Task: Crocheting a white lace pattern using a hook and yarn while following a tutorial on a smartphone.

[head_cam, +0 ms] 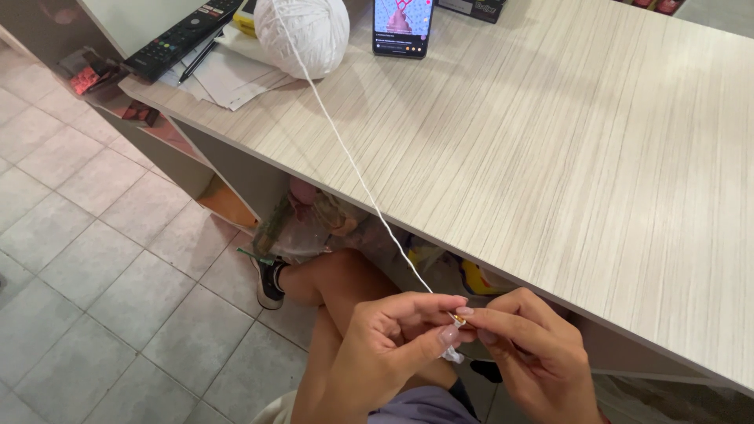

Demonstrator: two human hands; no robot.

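My left hand (389, 345) and my right hand (534, 353) meet fingertip to fingertip in front of the desk edge, over my lap. Between them sits a small piece of white crochet work (453, 356) and the gold tip of a crochet hook (458, 319). My right hand pinches the hook; my left pinches the white work. A white strand of yarn (353, 169) runs taut from my fingers up across the desk to a white yarn ball (302, 33) at the back left. Most of the hook is hidden by my fingers.
A light wood-grain desk (565, 149) fills the right side. A lit phone (402, 25) stands behind the ball. A black remote (181, 38), a pen and papers (224, 78) lie at the left corner. Bags sit under the desk; grey floor tiles (86, 275) lie left.
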